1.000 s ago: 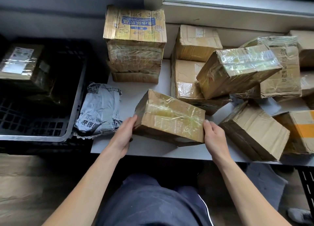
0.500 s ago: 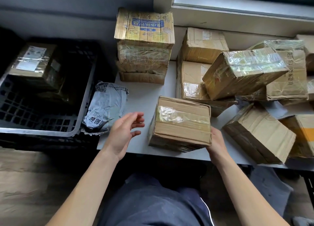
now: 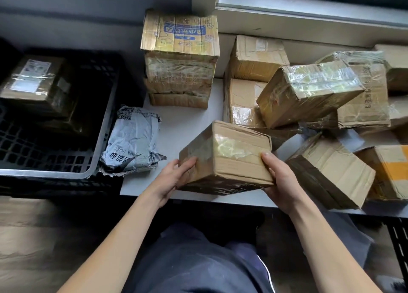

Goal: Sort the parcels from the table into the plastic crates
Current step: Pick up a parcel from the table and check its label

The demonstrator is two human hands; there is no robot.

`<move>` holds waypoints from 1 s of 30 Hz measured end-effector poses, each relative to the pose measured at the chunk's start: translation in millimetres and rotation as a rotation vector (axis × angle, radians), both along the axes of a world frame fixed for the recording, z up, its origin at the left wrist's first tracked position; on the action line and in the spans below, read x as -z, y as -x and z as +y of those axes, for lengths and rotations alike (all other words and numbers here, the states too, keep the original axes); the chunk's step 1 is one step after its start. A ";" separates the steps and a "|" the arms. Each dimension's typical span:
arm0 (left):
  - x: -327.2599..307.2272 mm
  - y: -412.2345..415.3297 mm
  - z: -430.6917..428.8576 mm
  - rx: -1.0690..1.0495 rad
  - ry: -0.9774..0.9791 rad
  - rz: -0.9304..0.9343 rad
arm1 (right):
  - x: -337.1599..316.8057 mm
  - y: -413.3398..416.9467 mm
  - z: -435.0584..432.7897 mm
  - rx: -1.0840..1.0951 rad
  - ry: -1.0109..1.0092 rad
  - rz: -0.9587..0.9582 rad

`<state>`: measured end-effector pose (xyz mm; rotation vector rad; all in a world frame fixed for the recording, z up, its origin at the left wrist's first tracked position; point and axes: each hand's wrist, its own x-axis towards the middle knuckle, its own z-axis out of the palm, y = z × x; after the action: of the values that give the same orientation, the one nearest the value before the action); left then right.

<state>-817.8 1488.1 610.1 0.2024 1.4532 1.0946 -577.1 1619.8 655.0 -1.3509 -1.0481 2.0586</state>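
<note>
While your left hand [image 3: 176, 178] and right hand [image 3: 280, 182] grip the taped cardboard box [image 3: 229, 158] right of the black crate [image 3: 97, 156], one labelled parcel [image 3: 33, 81] sits inside it; most parcels lie unsorted further right.

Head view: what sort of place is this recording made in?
Probably a small parcel-sorting station or mailroom: taped cardboard parcels piled on a white table below a window sill, a grey China Post mailer bag, and a black plastic crate already holding a labelled box.

Orange-striped box [image 3: 390, 173] cut off rt; crate [image 3: 103, 127] cut off left.
</note>
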 end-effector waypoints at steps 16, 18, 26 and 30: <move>0.0 20.4 -21.5 -0.133 0.007 0.245 | 34.6 1.5 -14.6 -0.094 -0.040 -0.355; 0.1 17.8 -22.5 -0.128 -0.001 0.192 | 31.0 3.1 -14.5 -0.073 -0.023 -0.366; -15.0 21.0 -16.8 -0.278 -0.131 0.082 | 35.8 9.8 -2.0 0.076 -0.035 -0.157; -4.2 22.0 -13.8 -0.313 -0.090 0.147 | 40.6 9.4 -7.1 0.068 -0.170 -0.230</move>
<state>-839.7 1474.3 614.3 0.1225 1.6037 1.4245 -586.6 1612.7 614.4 -1.5370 -1.2243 1.7526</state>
